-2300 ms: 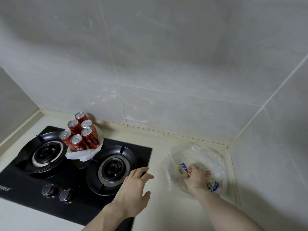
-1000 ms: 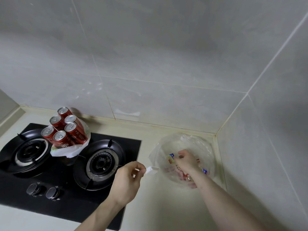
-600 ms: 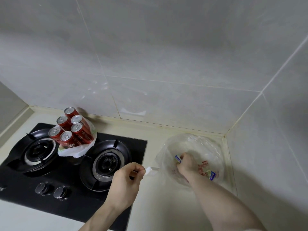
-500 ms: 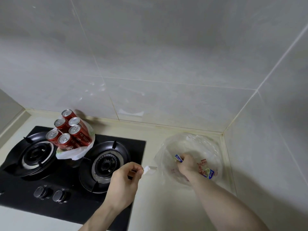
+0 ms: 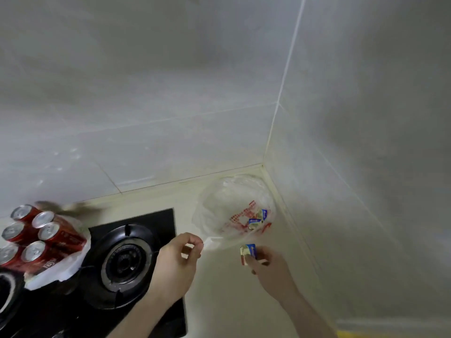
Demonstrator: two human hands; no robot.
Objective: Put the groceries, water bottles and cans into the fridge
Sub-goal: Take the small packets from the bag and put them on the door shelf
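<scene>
pinching small packet [image 5: 248,252] between right hand [image 5: 271,272] fingers [image 5: 251,260], outside bag [image 5: 227,203]

Bare counter [image 5: 227,301] between hob [image 5: 136,252] and side wall [image 5: 366,215] (bag [image 5: 227,203] fills corner), cans [image 5: 36,237] crowd left

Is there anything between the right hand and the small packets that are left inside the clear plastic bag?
Nothing visible blocks it. The right hand, already holding one packet, is just outside the bag. The left hand pinches the bag's edge, and the remaining packets lie in view inside.
</scene>
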